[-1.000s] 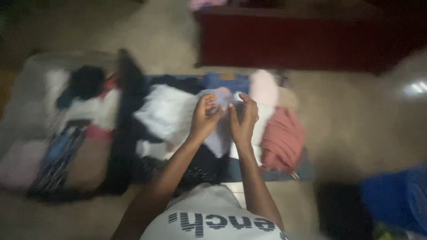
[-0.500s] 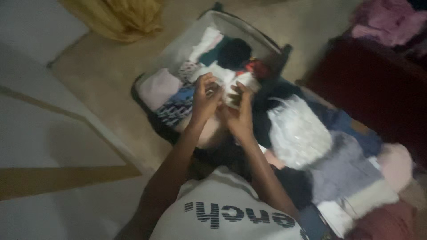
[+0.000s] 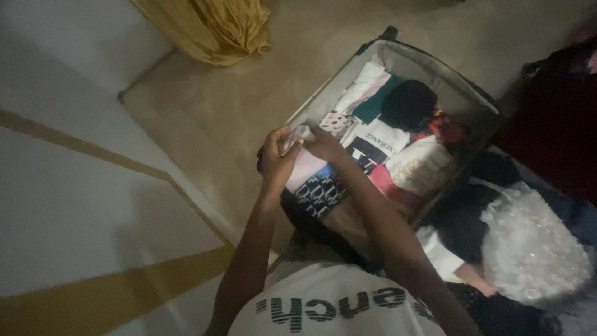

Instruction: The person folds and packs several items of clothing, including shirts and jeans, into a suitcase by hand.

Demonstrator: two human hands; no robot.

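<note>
Together both hands, left hand (image 3: 277,158) and right hand (image 3: 324,147), pinch a small pale cloth (image 3: 297,135) between them above the suitcase (image 3: 348,81).

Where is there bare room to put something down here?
The bare beige floor between the yellow cloth and the open suitcase is free. The suitcase is packed with folded clothes, and the right side is crowded with piled garments and a clear plastic bag.

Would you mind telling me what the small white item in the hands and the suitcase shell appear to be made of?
White item: probably soft thin fabric, matte; it crumples between both hands. Suitcase: seemingly a rigid shell with a smooth grey lining; its walls stand straight.
</note>
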